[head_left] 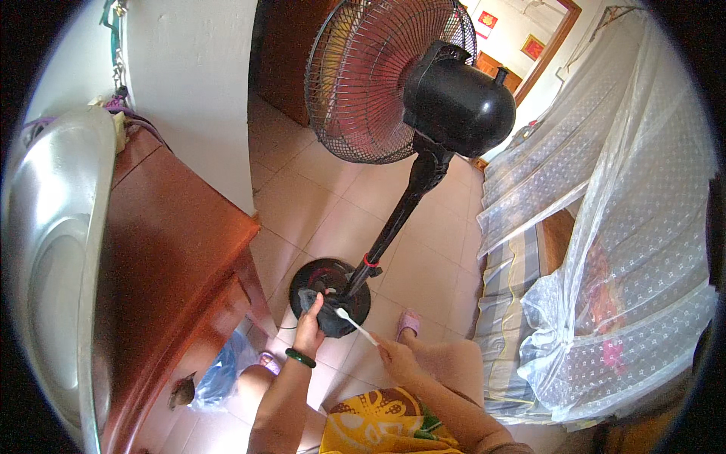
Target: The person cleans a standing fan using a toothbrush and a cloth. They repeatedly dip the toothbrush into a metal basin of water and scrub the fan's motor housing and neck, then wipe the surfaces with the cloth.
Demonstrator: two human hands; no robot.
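My left hand (309, 329), with a dark green bangle on its wrist, holds a small dark, thin-looking item (310, 301) in front of the fan's base; what it is cannot be told. My right hand (395, 357) grips the thin handle of a white plastic spoon (355, 325). The spoon's bowl points up and left, close to my left hand. Behind both hands, the round black base (334, 267) of a pedestal fan stands on the floor. Its pole leans up and right to the black motor housing (465, 102) and wire grille (368, 85).
A reddish-brown wooden table (187, 210) is at the left, with a large metal basin (57, 255) at its edge. A blue plastic bag (218, 371) lies below. On the right, a white mosquito net (635, 227) hangs around a bed (505, 318). The floor (317, 198) is tiled.
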